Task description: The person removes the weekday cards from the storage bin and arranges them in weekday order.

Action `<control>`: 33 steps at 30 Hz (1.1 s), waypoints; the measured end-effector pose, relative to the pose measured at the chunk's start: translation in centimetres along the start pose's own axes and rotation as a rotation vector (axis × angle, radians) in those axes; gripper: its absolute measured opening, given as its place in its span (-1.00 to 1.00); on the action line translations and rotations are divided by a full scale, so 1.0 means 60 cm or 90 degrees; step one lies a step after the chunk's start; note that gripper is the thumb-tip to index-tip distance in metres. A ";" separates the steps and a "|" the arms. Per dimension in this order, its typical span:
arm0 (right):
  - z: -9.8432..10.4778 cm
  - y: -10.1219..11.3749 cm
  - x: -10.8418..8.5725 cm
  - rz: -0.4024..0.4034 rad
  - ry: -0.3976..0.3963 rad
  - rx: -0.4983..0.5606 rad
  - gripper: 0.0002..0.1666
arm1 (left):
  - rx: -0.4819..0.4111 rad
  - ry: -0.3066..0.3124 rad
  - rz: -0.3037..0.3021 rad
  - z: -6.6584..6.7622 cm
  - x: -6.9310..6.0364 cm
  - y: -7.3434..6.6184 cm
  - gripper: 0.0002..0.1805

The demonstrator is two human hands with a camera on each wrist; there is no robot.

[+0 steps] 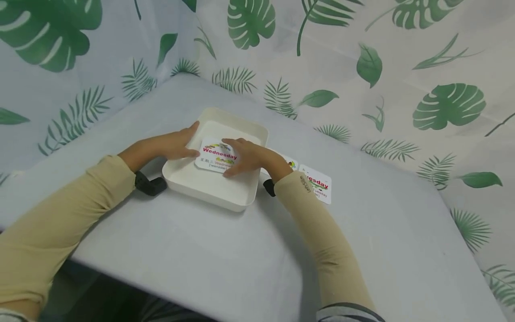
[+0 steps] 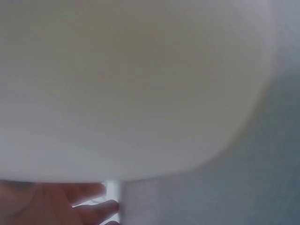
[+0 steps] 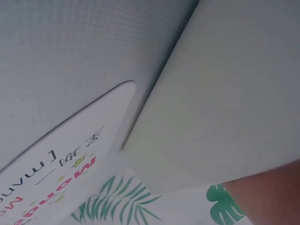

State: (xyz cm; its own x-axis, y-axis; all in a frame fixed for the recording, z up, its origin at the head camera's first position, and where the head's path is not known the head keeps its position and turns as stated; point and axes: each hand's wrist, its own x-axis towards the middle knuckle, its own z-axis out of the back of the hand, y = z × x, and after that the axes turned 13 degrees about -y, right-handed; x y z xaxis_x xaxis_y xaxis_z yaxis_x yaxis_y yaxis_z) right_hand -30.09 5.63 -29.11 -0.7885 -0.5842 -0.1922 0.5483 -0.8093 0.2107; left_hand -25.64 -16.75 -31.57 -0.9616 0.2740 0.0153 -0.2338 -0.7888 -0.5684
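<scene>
A white flashcard reading "Wednesday" (image 1: 213, 162) lies inside a shallow white tray (image 1: 209, 197). My right hand (image 1: 251, 156) reaches over the tray's right wall and grips the card's right part, thumb near its lower edge and fingers near its upper edge. At the tray's left side is my left hand (image 1: 175, 143), fingers spread and thumb close to the card's left edge. In the left wrist view the tray's wall fills most of the picture, with some left fingers (image 2: 89, 206) below it. The right wrist view shows the tray's outer wall (image 3: 225, 108).
Right of the tray lie a "Tuesday" card (image 1: 322, 185) and a "Monday" card (image 3: 70, 159), partly hidden by my right wrist in the head view. All rest on a pale cloth-covered table (image 1: 225, 255). Leaf-patterned curtains (image 1: 346, 107) stand behind.
</scene>
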 end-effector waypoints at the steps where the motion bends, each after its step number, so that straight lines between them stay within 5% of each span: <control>1: 0.000 -0.002 -0.002 -0.003 -0.003 -0.003 0.16 | 0.000 0.001 -0.001 -0.001 0.002 -0.002 -0.03; 14: 0.013 -0.036 -0.032 -0.033 -0.059 -0.006 0.04 | 0.001 0.013 -0.029 -0.015 0.030 -0.029 -0.06; 25: 0.034 -0.066 -0.091 -0.023 -0.121 0.047 -0.08 | -0.011 0.010 -0.032 -0.024 0.021 -0.024 -0.06; 33: 0.058 -0.130 -0.150 -0.039 -0.176 0.063 -0.06 | -0.005 0.000 -0.003 0.001 -0.005 -0.001 -0.01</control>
State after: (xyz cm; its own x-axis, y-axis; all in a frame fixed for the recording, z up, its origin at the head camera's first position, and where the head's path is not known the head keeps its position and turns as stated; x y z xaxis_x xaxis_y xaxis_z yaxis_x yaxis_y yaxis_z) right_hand -28.24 17.39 -25.70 -0.8726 -0.4849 0.0584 0.4785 -0.8247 0.3013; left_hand -25.36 -16.79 -31.47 -0.9607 0.2771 0.0184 -0.2368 -0.7829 -0.5753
